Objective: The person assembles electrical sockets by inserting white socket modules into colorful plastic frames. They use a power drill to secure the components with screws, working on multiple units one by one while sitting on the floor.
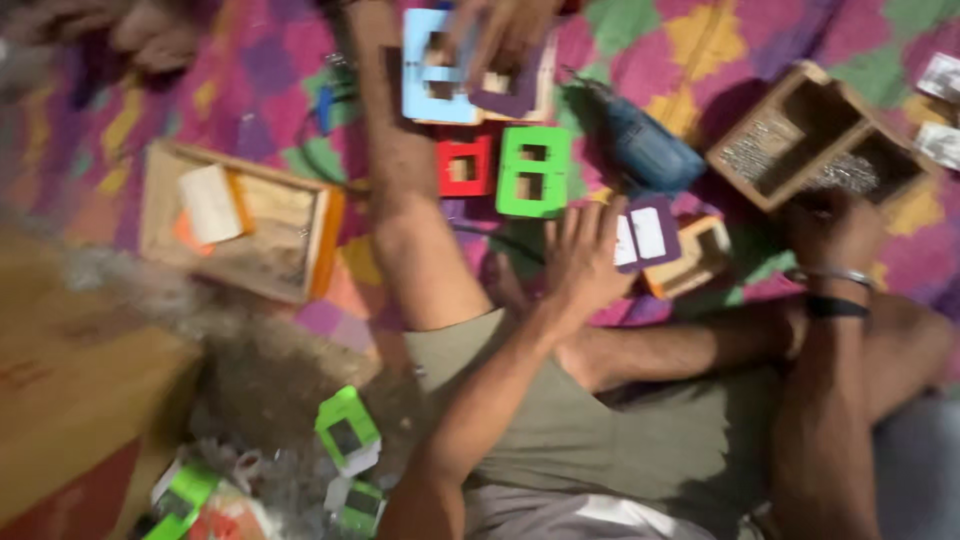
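Note:
My left hand [585, 255] lies with fingers spread on the patchwork quilt [700, 40], its fingertips beside a purple frame with two white windows [648, 232]. My right hand [835, 230], with a metal bangle and a black band at the wrist, is curled on the near edge of a wooden box with two compartments [815, 135]. A green frame [533, 170] and a red frame [465, 165] lie just beyond my left hand. Further off, another person's hand [500, 40] rests on a light blue frame [435, 65]. The picture is blurred.
A blue power drill [645, 150] lies between the frames and the box. A small wooden frame [700, 255] sits by the purple one. At left are a shallow wooden tray [240, 220] and a wooden board [70, 380]. Green pieces [345, 425] lie near my leg.

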